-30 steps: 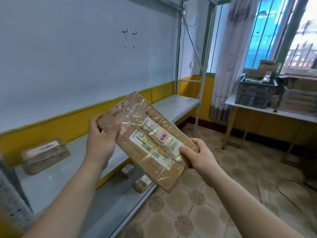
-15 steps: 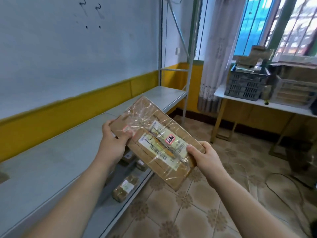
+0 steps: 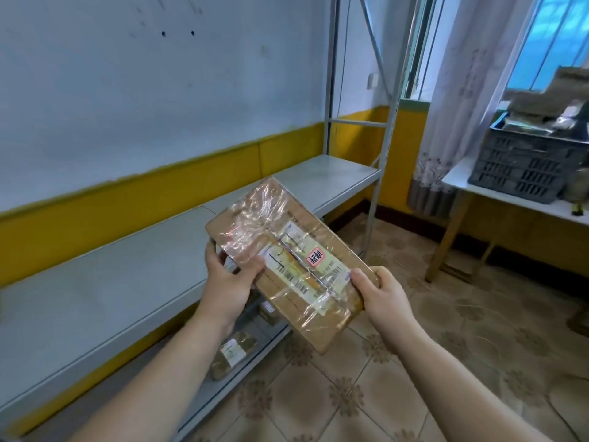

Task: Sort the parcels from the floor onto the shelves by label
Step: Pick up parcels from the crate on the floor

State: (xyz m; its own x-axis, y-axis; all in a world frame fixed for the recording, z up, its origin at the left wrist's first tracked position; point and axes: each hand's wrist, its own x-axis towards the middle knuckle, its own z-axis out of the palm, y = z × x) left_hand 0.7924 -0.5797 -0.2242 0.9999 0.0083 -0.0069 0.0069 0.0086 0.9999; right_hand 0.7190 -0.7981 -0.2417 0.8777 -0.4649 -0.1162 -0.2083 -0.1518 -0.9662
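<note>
I hold a flat brown cardboard parcel (image 3: pixel 287 253) wrapped in clear tape, with a white barcode label and a small red stamp facing me. My left hand (image 3: pixel 228 279) grips its left edge, thumb on top. My right hand (image 3: pixel 382 295) grips its lower right corner. The parcel is tilted and held in the air in front of the grey metal shelf (image 3: pixel 105 282). On the lower shelf level lie small brown parcels (image 3: pixel 234 352), partly hidden under my left arm.
Shelf uprights (image 3: pixel 387 129) stand at the rack's right end. A white table (image 3: pixel 471 193) by the curtained window carries a dark plastic crate (image 3: pixel 522 167) filled with items. Patterned floor tiles (image 3: pixel 398 378) spread out to the right.
The view has swung right along the shelf, and the parcel on the shelf's left end has left the frame. Both hands still hold the same parcel, now a little lower in view.
</note>
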